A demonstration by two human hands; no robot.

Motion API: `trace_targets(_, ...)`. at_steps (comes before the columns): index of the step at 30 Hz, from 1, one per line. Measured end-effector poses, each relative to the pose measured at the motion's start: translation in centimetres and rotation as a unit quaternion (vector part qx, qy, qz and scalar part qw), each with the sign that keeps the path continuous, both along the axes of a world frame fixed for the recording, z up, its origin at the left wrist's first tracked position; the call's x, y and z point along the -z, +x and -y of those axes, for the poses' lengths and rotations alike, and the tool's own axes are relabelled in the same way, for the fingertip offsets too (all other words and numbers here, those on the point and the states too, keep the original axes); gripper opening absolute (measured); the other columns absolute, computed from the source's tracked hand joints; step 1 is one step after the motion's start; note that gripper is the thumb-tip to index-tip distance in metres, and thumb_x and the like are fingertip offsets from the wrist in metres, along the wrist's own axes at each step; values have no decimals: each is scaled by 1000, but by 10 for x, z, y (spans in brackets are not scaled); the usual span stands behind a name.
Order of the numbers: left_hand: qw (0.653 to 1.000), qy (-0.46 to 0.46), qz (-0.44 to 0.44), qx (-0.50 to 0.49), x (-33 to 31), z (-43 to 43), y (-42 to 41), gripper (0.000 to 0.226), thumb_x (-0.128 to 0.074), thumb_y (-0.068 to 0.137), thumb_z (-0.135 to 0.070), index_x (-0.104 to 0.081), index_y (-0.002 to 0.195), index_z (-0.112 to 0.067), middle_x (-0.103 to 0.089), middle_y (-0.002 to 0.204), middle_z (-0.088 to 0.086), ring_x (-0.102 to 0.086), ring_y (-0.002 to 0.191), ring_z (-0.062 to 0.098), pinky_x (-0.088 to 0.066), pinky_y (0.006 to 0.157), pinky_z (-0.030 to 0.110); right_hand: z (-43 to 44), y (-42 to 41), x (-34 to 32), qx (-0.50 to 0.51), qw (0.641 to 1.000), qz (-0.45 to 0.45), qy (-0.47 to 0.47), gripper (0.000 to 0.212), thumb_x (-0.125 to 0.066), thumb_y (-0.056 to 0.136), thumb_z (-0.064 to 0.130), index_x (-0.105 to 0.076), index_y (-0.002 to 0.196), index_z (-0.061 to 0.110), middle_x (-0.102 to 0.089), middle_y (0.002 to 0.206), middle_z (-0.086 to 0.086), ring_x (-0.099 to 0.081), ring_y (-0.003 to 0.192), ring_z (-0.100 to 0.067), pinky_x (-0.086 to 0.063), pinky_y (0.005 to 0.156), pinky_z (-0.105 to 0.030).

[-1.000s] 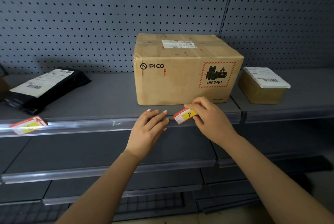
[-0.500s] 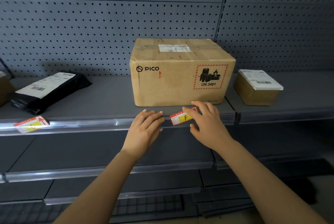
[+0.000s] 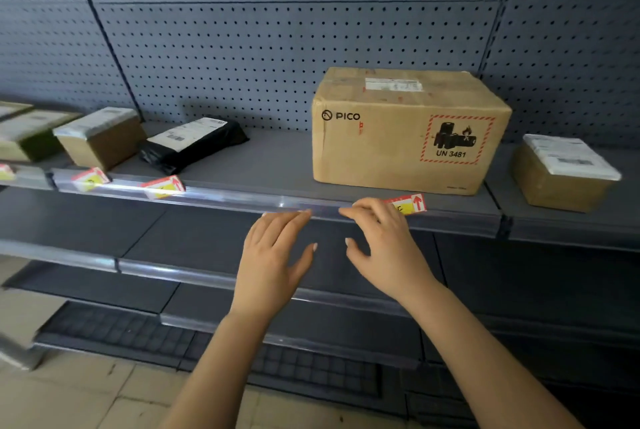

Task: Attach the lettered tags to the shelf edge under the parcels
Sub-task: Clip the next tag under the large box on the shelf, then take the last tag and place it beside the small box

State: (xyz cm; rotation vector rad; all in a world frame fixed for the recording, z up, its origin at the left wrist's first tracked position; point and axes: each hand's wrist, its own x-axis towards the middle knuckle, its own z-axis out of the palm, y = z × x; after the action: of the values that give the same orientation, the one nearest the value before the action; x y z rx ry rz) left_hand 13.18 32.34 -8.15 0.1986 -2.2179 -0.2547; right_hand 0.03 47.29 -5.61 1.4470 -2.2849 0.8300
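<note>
A red, white and yellow tag (image 3: 410,204) sits in the clear strip of the shelf edge (image 3: 242,198), below the large brown PICO box (image 3: 408,130). My right hand (image 3: 384,245) is spread open just left of and below it, fingertips near the tag's left end. My left hand (image 3: 277,255) is open too, fingertips at the strip. Two more tags (image 3: 162,186) (image 3: 90,179) sit in the strip under the black mailer bag (image 3: 194,143) and a small brown box (image 3: 100,137).
Another small box with a white label (image 3: 564,172) stands on the shelf at the right. More boxes (image 3: 24,134) lie at the far left. Pegboard backs the shelf. Lower shelves (image 3: 207,276) and the tiled floor (image 3: 69,394) lie below.
My right hand has let go of the tag, which now stays in the strip. Both hands have drawn back and down a little. My view has swung left, showing more parcels and tags.
</note>
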Motion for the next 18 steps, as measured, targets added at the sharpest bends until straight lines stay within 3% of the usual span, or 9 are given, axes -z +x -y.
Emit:
trace_targets(8,987,62,9,-150,2,38,105,45,-63,87,-30,-57,129,-15,-60,120,-2,-54,114,18,-38,107,44,79,78,0,-133,991,4,-6,44,-65,83,17,-55,125,18,-49,118,1,-45,111,-17,-35,98,-30)
trace_targets(13,974,69,6,-215,0,71,173,45,-68,86,-28,-58,128,-15,-61,118,-2,-53,112,16,-34,105,28,137,138,0,-205,979,1,1,44,-65,81,15,-55,124,19,-49,119,-1,-47,109,-20,-37,97,-32)
trace_targets(18,958,98,-6,-268,1,116,257,42,-73,84,-26,-61,124,-17,-61,116,-5,-51,112,13,-44,99,46,205,213,-4,-261,965,0,3,45,-65,80,14,-55,124,18,-50,118,-3,-48,107,-23,-38,94,-34)
